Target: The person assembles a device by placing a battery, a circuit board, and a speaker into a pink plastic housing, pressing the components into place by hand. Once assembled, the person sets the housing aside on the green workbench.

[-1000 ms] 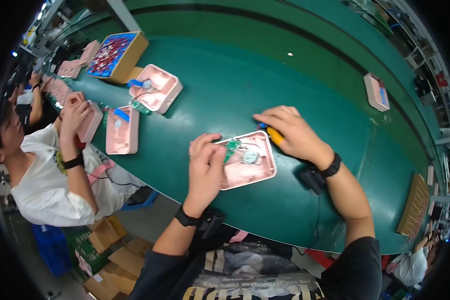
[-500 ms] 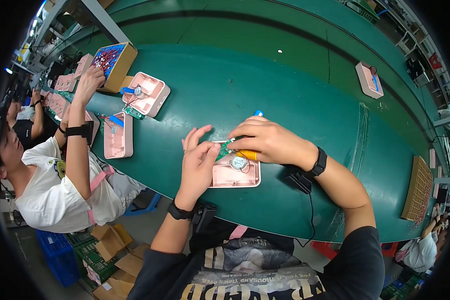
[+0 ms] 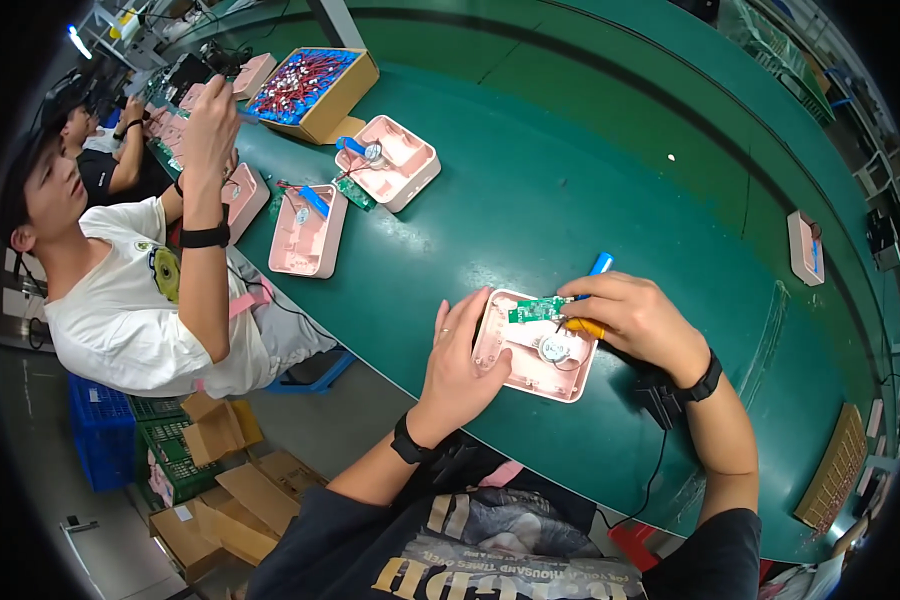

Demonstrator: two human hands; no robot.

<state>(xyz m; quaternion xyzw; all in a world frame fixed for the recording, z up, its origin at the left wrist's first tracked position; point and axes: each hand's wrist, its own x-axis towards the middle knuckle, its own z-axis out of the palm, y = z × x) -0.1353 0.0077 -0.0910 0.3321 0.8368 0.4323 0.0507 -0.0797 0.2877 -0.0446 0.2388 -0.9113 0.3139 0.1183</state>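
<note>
A pink plastic case (image 3: 543,385), open at the top, lies on the green table in front of me. My left hand (image 3: 460,365) grips its left wall, fingers along the outside and thumb over the edge. My right hand (image 3: 635,320) pinches the right end of a green circuit board (image 3: 535,311) above the far part of the case. An orange-yellow piece (image 3: 584,327), its kind unclear, shows beneath those fingers. A round silver speaker (image 3: 553,348) with dark wires sits inside the case. Past the right hand, a blue cylindrical battery (image 3: 602,263) sticks out, partly hidden.
To the left are two pink cases (image 3: 310,235) (image 3: 395,165) with batteries and boards. Behind them stands a carton of wired blue batteries (image 3: 345,100). A co-worker (image 3: 120,300) sits at left. Another case (image 3: 806,248) and a brown tray (image 3: 830,465) lie at right.
My left hand has left the circuit board and now holds the case's left side. The right hand keeps the board. My view has turned left, and the co-worker's hand has risen from the carton.
</note>
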